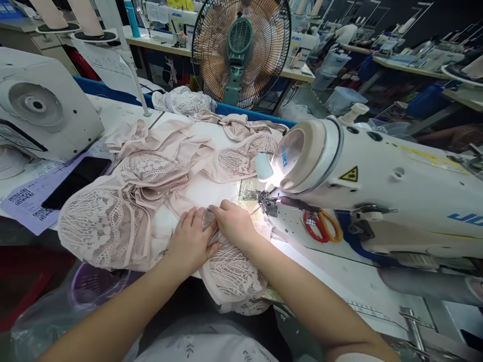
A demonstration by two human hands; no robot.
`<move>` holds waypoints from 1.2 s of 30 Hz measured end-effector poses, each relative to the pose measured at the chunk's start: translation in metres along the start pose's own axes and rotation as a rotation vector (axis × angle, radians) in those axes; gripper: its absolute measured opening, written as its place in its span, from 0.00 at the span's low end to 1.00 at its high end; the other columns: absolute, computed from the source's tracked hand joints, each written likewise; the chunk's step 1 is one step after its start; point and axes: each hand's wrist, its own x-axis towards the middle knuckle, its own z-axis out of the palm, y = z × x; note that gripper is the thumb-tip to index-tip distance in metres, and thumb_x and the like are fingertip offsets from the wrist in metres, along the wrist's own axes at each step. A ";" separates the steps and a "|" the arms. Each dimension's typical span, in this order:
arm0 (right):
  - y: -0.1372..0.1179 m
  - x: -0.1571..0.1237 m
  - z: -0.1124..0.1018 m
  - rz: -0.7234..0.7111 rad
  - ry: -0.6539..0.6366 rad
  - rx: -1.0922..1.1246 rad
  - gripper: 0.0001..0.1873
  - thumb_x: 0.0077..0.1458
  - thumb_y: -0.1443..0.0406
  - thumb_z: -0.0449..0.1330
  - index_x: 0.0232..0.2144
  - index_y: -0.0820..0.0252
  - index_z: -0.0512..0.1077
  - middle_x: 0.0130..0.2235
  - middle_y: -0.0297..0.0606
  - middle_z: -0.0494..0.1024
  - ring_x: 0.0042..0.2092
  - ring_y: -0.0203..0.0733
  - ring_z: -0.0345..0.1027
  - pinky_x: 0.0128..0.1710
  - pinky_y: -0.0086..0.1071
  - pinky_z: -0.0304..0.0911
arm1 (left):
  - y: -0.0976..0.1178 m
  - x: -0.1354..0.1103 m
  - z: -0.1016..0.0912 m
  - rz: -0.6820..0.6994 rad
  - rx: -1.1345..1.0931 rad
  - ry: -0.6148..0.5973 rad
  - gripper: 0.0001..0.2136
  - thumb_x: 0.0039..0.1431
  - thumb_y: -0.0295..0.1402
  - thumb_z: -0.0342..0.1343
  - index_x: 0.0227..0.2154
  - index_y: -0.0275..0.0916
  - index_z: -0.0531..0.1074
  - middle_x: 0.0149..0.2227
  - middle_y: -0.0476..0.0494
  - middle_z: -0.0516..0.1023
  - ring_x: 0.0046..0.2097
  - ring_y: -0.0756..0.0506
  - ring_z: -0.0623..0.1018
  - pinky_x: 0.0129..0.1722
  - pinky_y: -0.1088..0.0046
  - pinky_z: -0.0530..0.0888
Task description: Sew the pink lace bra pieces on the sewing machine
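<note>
A pale pink lace bra lies under both hands at the table's front edge, one cup hanging over it. My left hand presses its fingers on the fabric, closed on the edge with the thumb toward the cup. Close beside it, my right hand pinches the same bra's edge with bent fingers. What lies between the fingertips is mostly hidden. Just right of my right hand stands the sewing machine's presser foot, lit by the machine lamp. The sewing machine reaches in from the right.
More lace bras are heaped on the left and back of the table. Red-and-orange-handled scissors lie beneath the machine arm. A black phone rests on purple paper. A large fan stands behind; a purple basket sits below.
</note>
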 end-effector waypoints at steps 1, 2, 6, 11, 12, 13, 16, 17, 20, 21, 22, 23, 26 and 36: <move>0.000 0.001 0.000 -0.006 -0.005 -0.009 0.17 0.60 0.69 0.48 0.47 0.55 0.71 0.35 0.40 0.70 0.31 0.40 0.61 0.25 0.32 0.45 | 0.000 0.000 0.000 0.000 -0.001 0.000 0.25 0.59 0.47 0.56 0.57 0.41 0.67 0.60 0.28 0.63 0.61 0.28 0.62 0.58 0.46 0.64; 0.000 0.001 0.000 -0.012 -0.014 -0.018 0.16 0.60 0.69 0.48 0.46 0.55 0.72 0.34 0.40 0.70 0.31 0.40 0.61 0.25 0.32 0.45 | 0.000 0.000 -0.001 0.000 0.000 0.002 0.25 0.58 0.47 0.56 0.56 0.41 0.68 0.60 0.28 0.64 0.61 0.28 0.63 0.58 0.46 0.63; 0.001 0.002 -0.007 -0.041 -0.072 -0.049 0.14 0.56 0.72 0.51 0.41 0.58 0.72 0.34 0.40 0.70 0.30 0.39 0.61 0.25 0.32 0.45 | 0.001 0.001 -0.002 0.009 0.019 0.016 0.25 0.58 0.47 0.56 0.56 0.41 0.69 0.59 0.26 0.65 0.61 0.27 0.64 0.58 0.48 0.63; 0.006 -0.003 -0.018 -0.051 -0.162 -0.093 0.14 0.55 0.74 0.50 0.40 0.61 0.72 0.33 0.42 0.71 0.29 0.40 0.62 0.24 0.32 0.45 | 0.002 0.002 -0.003 -0.004 0.047 0.000 0.27 0.58 0.48 0.56 0.58 0.45 0.66 0.59 0.28 0.65 0.60 0.28 0.64 0.57 0.47 0.64; 0.007 -0.005 -0.020 -0.045 -0.179 -0.103 0.15 0.55 0.74 0.50 0.40 0.62 0.72 0.34 0.42 0.71 0.29 0.40 0.62 0.24 0.32 0.45 | 0.002 0.002 -0.003 -0.004 0.049 -0.004 0.26 0.58 0.48 0.55 0.58 0.45 0.66 0.59 0.28 0.65 0.60 0.28 0.64 0.57 0.48 0.64; 0.008 -0.007 -0.022 -0.039 -0.195 -0.111 0.15 0.54 0.74 0.50 0.41 0.62 0.72 0.34 0.43 0.71 0.29 0.40 0.62 0.24 0.32 0.44 | 0.002 0.002 -0.004 -0.003 0.049 -0.008 0.26 0.59 0.48 0.55 0.58 0.45 0.67 0.59 0.28 0.65 0.60 0.28 0.64 0.57 0.48 0.64; 0.010 -0.013 -0.027 -0.023 -0.226 -0.131 0.17 0.52 0.75 0.51 0.43 0.63 0.72 0.34 0.44 0.71 0.29 0.41 0.61 0.23 0.32 0.43 | 0.002 0.002 -0.005 0.000 0.049 -0.004 0.25 0.59 0.48 0.54 0.57 0.44 0.68 0.59 0.28 0.65 0.60 0.27 0.64 0.57 0.49 0.64; 0.011 -0.015 -0.029 -0.020 -0.233 -0.136 0.18 0.52 0.76 0.51 0.43 0.63 0.72 0.34 0.44 0.71 0.29 0.41 0.61 0.23 0.32 0.43 | 0.002 0.002 -0.005 0.002 0.051 -0.001 0.25 0.59 0.48 0.55 0.57 0.44 0.68 0.59 0.28 0.66 0.60 0.27 0.65 0.57 0.49 0.64; 0.015 -0.019 -0.032 -0.018 -0.244 -0.141 0.18 0.51 0.76 0.52 0.43 0.63 0.73 0.33 0.44 0.71 0.29 0.40 0.61 0.23 0.32 0.43 | 0.001 0.002 -0.004 0.009 0.061 0.021 0.25 0.58 0.48 0.55 0.56 0.45 0.69 0.58 0.29 0.67 0.60 0.28 0.65 0.57 0.49 0.65; 0.016 -0.021 -0.032 -0.017 -0.244 -0.143 0.18 0.50 0.76 0.53 0.43 0.63 0.73 0.33 0.43 0.70 0.29 0.39 0.61 0.23 0.32 0.43 | 0.001 0.002 -0.003 0.011 0.065 0.032 0.25 0.58 0.48 0.55 0.56 0.45 0.69 0.58 0.29 0.67 0.60 0.28 0.66 0.57 0.50 0.65; 0.017 -0.022 -0.032 -0.015 -0.244 -0.145 0.19 0.50 0.77 0.53 0.43 0.62 0.73 0.33 0.43 0.70 0.28 0.39 0.60 0.23 0.32 0.42 | 0.001 0.002 -0.002 0.013 0.069 0.047 0.25 0.58 0.48 0.56 0.56 0.46 0.69 0.58 0.28 0.67 0.59 0.28 0.66 0.57 0.50 0.66; 0.018 -0.023 -0.032 -0.012 -0.240 -0.146 0.19 0.51 0.77 0.52 0.44 0.62 0.73 0.33 0.42 0.70 0.28 0.38 0.59 0.22 0.31 0.42 | 0.001 0.002 -0.001 0.016 0.073 0.063 0.25 0.57 0.48 0.56 0.55 0.46 0.70 0.57 0.28 0.68 0.59 0.28 0.67 0.56 0.50 0.66; 0.020 -0.026 -0.030 0.024 -0.191 -0.123 0.22 0.54 0.76 0.50 0.48 0.60 0.72 0.32 0.40 0.69 0.27 0.38 0.59 0.23 0.31 0.42 | -0.001 0.001 0.002 0.032 0.083 0.109 0.24 0.57 0.48 0.57 0.54 0.45 0.71 0.56 0.26 0.69 0.58 0.28 0.68 0.55 0.51 0.68; 0.020 -0.025 -0.001 0.125 0.073 0.179 0.18 0.62 0.68 0.48 0.50 0.62 0.72 0.33 0.41 0.71 0.32 0.39 0.64 0.28 0.29 0.53 | -0.005 0.008 0.006 0.290 0.263 0.268 0.18 0.55 0.21 0.49 0.47 0.23 0.75 0.49 0.25 0.75 0.53 0.35 0.74 0.56 0.60 0.70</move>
